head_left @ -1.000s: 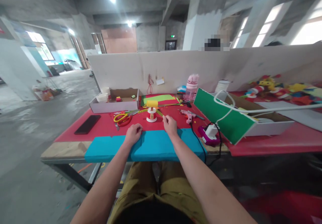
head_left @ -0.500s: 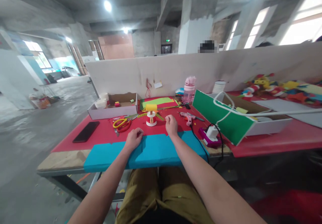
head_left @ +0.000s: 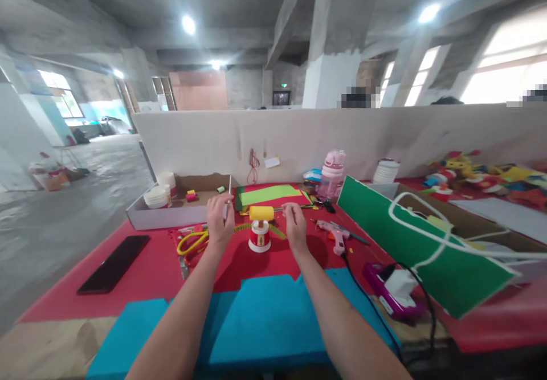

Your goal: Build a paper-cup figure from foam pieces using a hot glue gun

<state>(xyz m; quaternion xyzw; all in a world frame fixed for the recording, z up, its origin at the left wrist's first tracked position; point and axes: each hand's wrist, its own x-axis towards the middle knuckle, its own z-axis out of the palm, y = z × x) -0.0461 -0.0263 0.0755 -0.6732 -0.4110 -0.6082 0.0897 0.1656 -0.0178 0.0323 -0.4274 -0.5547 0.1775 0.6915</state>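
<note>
A small red-and-white paper cup figure stands upright on the red table covering, with a yellow roll lying across its top. Yellow-green toothed strips stick out at both sides of it. To its left, my left hand is raised, fingers loosely bent and a gap showing between thumb and fingers. My right hand is on the other side, fingers curled in; whether something small is pinched there I cannot make out. Neither hand visibly touches the cup. Yellow-handled scissors lie beside my left wrist, partly covered.
A pink glue gun lies right of my right hand, its black cord running to a purple power strip. A green board leans farther right. At left are a phone and a box. Blue cloth covers the front edge.
Both hands have moved forward and up, from the blue cloth and table toward the sides of the cup figure. The camera has moved closer to the table.
</note>
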